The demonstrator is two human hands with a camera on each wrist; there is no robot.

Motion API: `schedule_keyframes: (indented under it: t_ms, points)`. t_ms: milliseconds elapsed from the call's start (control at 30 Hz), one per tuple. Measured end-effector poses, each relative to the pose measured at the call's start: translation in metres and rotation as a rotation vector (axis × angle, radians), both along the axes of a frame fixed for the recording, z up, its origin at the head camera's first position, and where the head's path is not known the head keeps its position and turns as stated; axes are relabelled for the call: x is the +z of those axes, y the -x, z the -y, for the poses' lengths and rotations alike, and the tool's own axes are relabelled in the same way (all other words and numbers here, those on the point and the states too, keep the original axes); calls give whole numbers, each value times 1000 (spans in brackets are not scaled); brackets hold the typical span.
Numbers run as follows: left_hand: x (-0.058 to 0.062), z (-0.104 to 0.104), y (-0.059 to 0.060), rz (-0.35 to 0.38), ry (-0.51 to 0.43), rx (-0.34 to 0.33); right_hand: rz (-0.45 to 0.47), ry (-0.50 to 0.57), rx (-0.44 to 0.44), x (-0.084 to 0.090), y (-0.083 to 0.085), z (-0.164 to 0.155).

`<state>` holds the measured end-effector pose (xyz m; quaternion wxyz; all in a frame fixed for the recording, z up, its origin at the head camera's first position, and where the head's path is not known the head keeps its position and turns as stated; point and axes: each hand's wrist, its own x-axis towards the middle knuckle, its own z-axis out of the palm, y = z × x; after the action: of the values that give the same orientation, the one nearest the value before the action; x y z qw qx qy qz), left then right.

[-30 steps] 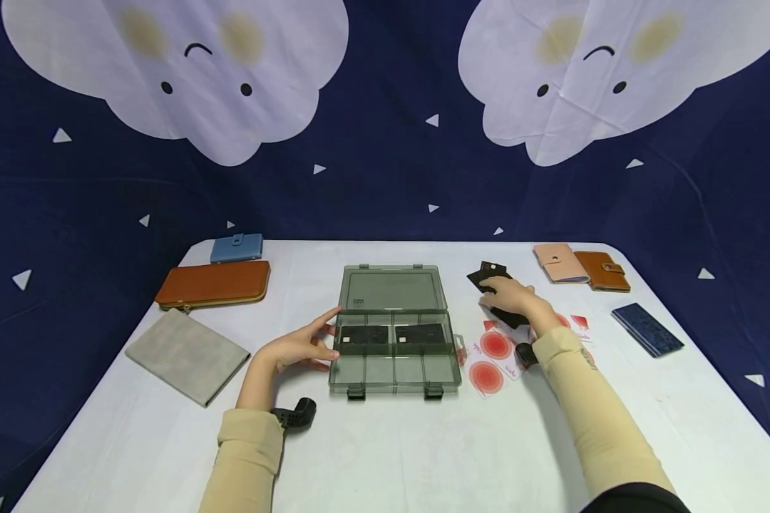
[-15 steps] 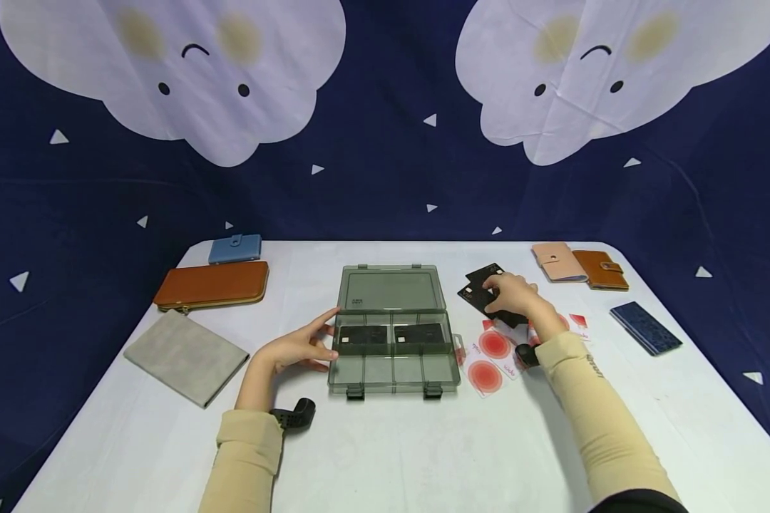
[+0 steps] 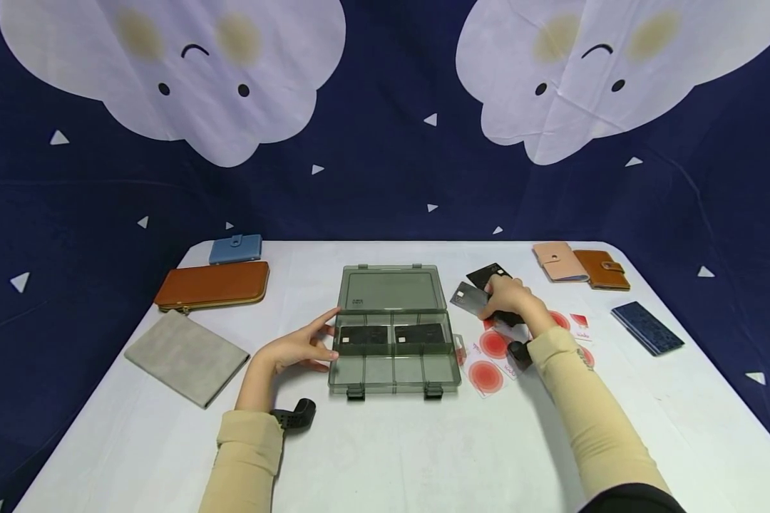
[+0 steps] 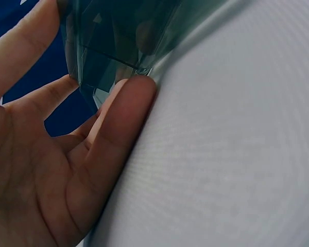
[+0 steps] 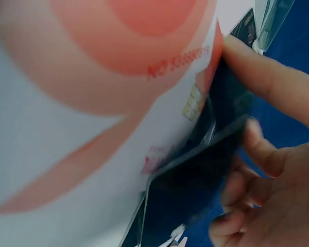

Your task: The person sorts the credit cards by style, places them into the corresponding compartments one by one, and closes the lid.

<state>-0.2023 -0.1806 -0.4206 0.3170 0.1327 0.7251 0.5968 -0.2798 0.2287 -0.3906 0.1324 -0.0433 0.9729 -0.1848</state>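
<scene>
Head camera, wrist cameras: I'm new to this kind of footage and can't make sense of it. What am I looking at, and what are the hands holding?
No machine here: a person works with bare hands. The wide picture comes from a camera on the head; the two close-ups come from cameras on each wrist. On the white table stands an open smoky plastic organizer box with black cards in its compartments. The left hand rests straight fingers against the box's left side. The right hand pinches a dark card, lifted above the red-and-white cards. Several wallets lie around the edges, such as the brown wallet.
</scene>
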Motion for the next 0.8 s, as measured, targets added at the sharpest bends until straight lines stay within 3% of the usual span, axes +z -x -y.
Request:
schedule_keyframes:
  t_ms: [333, 500, 667, 800]
  points:
    - [0, -1, 0, 3, -5, 2, -94, 265, 63, -5, 2, -1]
    - [-1, -1, -1, 10, -4, 8, -145, 310, 48, -5, 1, 0]
    - [-1, -1, 0, 9, -9, 7, -193, 347, -26, 7, -6, 9]
    - [0, 0, 0, 8, -12, 5, -248, 393, -19, 22, -11, 24]
